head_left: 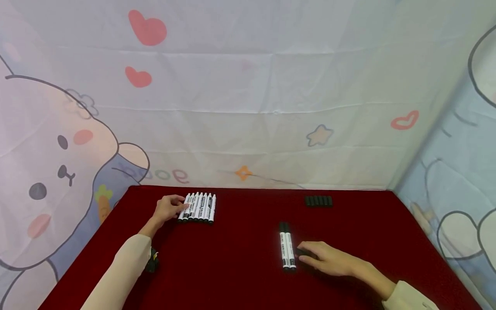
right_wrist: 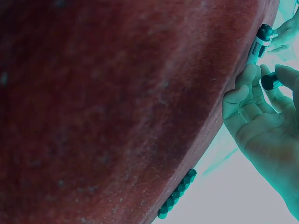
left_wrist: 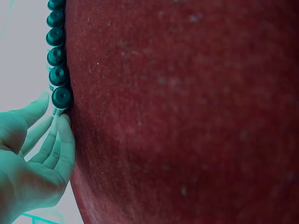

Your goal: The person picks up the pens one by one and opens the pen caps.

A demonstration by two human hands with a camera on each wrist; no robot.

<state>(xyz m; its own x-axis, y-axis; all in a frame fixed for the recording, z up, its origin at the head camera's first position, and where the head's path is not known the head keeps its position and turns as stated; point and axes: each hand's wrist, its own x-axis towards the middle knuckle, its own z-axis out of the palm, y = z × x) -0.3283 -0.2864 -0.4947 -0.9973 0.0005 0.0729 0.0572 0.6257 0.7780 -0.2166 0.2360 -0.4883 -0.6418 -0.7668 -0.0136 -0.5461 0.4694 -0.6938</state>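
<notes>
At the far left of the table, several white markers (head_left: 201,207) lie side by side, white tips pointing away and black ends (left_wrist: 57,56) toward the person. My left hand (head_left: 169,208) is at the leftmost one, fingertips against its side and thumb (left_wrist: 37,108) close by. My right hand (head_left: 325,258) pinches a small black marker cap (right_wrist: 270,81) between thumb and finger. Just left of this hand, two white markers with black caps (head_left: 287,247) lie parallel, capped ends away from the person.
A row of several black caps (head_left: 318,201) lies near the back right edge of the dark red table (head_left: 232,267). A printed cloth (head_left: 271,86) hangs behind and around it. A small black object (head_left: 152,260) shows beside the left forearm.
</notes>
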